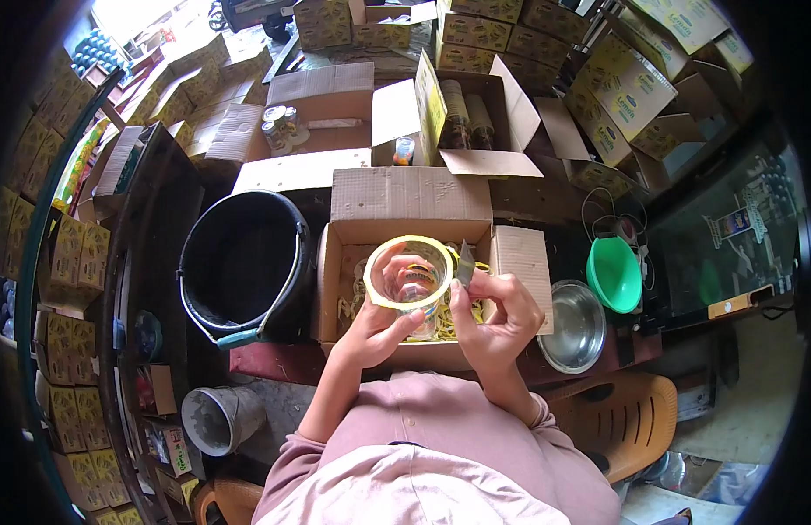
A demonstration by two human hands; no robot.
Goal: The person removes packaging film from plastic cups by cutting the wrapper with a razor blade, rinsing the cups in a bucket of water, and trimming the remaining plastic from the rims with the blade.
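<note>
My left hand [375,337] is wrapped round a clear plastic cup [403,278] with a yellow rim and printed sides. The cup's mouth faces up towards me, and fingers show through its wall. Pinched between the thumb and fingers of my right hand [500,319] is a small flat metal blade [465,262]. It stands upright beside the right side of the rim; whether it touches the rim I cannot tell. Both hands are above an open cardboard box [411,194] that holds many thin yellow strips [346,308].
Left of the box stands a black bucket [239,262]; a grey bucket [214,420] is lower down. A metal bowl [573,328] and green basin [614,276] lie to the right. Behind are open cartons [322,83], one containing stacked cups [456,114]. An orange chair [624,420] is at right.
</note>
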